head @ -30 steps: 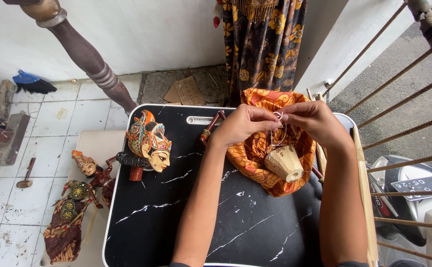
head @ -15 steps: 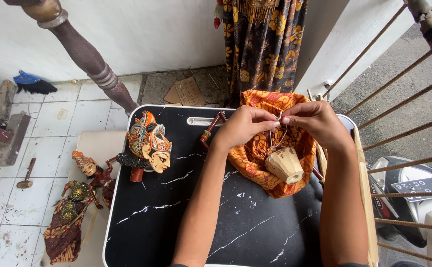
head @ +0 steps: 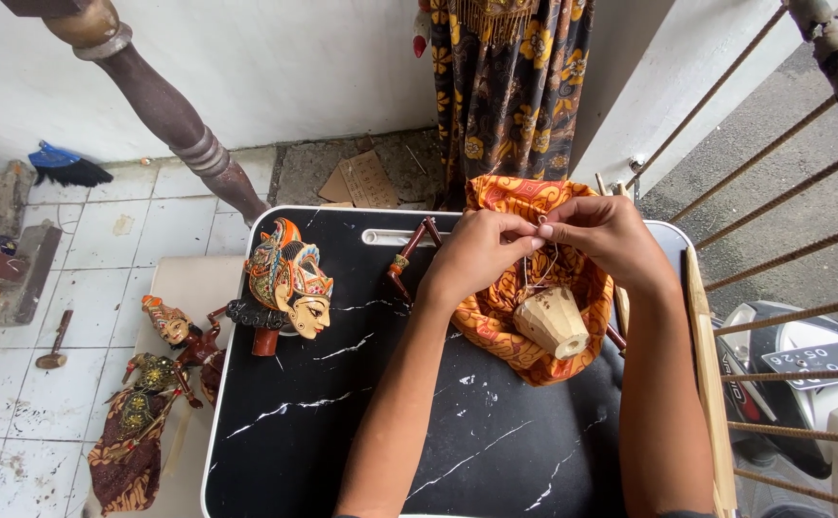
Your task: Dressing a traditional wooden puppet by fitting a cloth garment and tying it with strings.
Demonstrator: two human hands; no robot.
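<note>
Two hands are working in the upper centre of the head view, meeting fingertip to fingertip above an orange patterned cloth (head: 495,321). The left hand (head: 476,251) is pinching a thin pale thread (head: 531,278) between thumb and forefinger; the right hand (head: 609,236) is pinching the same thread just beside it, fingers curled in. The thread is hanging down toward a pale wooden puppet torso (head: 553,321), which is lying tilted in the hollow of the cloth, right of centre. Cloth and torso are resting on a black marbled surface (head: 342,422) that is filling the lower middle of the frame.

A painted puppet head (head: 291,278) with an ornate crown is lying on the surface, left of centre, well apart from the hands. A thin reddish puppet arm (head: 409,259) is lying between the head and the left hand. At lower left, a finished puppet (head: 150,393) is lying beside the surface. A dark turned wooden post (head: 165,120) is leaning across the upper left. A hanging patterned fabric (head: 515,86) is showing at top centre, and slanted metal bars (head: 774,201) are crossing the right edge.
</note>
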